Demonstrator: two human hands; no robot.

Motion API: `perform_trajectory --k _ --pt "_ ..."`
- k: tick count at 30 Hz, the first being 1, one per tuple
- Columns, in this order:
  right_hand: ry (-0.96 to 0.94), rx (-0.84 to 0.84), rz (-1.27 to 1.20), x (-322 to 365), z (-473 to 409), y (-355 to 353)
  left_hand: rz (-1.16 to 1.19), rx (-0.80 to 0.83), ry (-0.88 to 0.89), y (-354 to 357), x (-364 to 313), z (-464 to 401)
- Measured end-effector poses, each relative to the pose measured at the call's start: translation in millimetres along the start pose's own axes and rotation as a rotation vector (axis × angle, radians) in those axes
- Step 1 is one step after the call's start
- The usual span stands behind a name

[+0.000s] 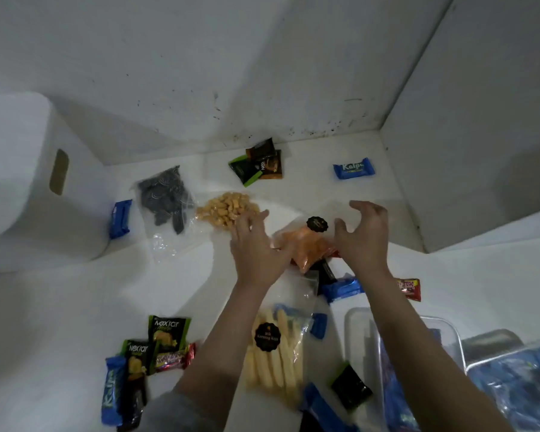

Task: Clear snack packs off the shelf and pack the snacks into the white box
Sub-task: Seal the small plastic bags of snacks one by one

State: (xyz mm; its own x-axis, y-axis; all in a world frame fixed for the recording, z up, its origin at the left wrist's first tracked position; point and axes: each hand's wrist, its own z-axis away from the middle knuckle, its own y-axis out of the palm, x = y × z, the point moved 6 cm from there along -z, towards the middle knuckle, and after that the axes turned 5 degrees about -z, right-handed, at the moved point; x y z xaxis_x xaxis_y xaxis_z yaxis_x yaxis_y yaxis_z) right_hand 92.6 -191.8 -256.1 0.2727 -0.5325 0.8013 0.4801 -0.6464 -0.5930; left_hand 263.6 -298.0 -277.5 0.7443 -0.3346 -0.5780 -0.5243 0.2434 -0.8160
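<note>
**Shelf barely cleared, hands closing on the orange pack**

Forearms reach in over a bag of pale sticks (275, 353). Packs lie scattered across the shelf (309, 188): dark crisps (166, 198), yellow puffs (228, 208), a blue Kalpa bar (353, 168), Nextar packets (167, 333). The white box (28, 182) stands at far left, its inside hidden, so most of the job looks undone. The orange snack bag (306, 244) sits between the left hand (256, 244) and right hand (363, 233), fingers spread and gripping nothing.
</note>
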Motion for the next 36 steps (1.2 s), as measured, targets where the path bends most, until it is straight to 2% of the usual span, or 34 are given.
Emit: perform_trajectory --k 1,3,6,9,12,14,18,24,29,31,36 --pt "-0.068 0.005 -0.024 11.8 -0.4 11.4 0.074 -0.139 -0.119 -11.3 12.7 0.6" --pt "-0.168 0.104 -0.067 36.3 0.5 41.0 0.240 -0.305 -0.414 -27.2 40.0 3.3" --pt "-0.304 0.439 -0.039 68.1 5.9 100.1 0.472 -0.405 -0.767 -34.3 79.1 5.7" --pt "-0.419 0.660 0.141 78.5 12.3 150.2 0.623 -0.415 -0.868 -36.8 102.4 1.8" --pt "-0.482 0.612 0.263 76.3 13.9 169.1 0.700 -0.426 -0.933 -38.9 114.0 -5.5" --pt "-0.453 0.561 0.220 73.2 14.3 168.8 0.789 -0.431 -0.977 -38.6 117.9 -8.9" --pt "-0.389 0.508 0.044 67.3 18.6 153.9 0.866 -0.392 -0.861 -51.0 106.6 -11.3" --pt "-0.444 0.373 -0.151 67.3 45.2 107.3 0.939 -0.366 -0.641 -90.5 59.2 -0.6" --pt "-0.568 0.353 -0.245 86.8 89.3 57.9 0.829 -0.403 -0.389 -146.9 7.8 13.4" --pt "-0.563 0.342 -0.268 89.8 100.1 41.3 0.810 -0.402 -0.300 -167.7 -12.5 22.7" --pt "-0.455 0.362 -0.455 108.5 125.1 4.2 0.818 -0.202 -0.163 -193.4 -62.1 49.2"
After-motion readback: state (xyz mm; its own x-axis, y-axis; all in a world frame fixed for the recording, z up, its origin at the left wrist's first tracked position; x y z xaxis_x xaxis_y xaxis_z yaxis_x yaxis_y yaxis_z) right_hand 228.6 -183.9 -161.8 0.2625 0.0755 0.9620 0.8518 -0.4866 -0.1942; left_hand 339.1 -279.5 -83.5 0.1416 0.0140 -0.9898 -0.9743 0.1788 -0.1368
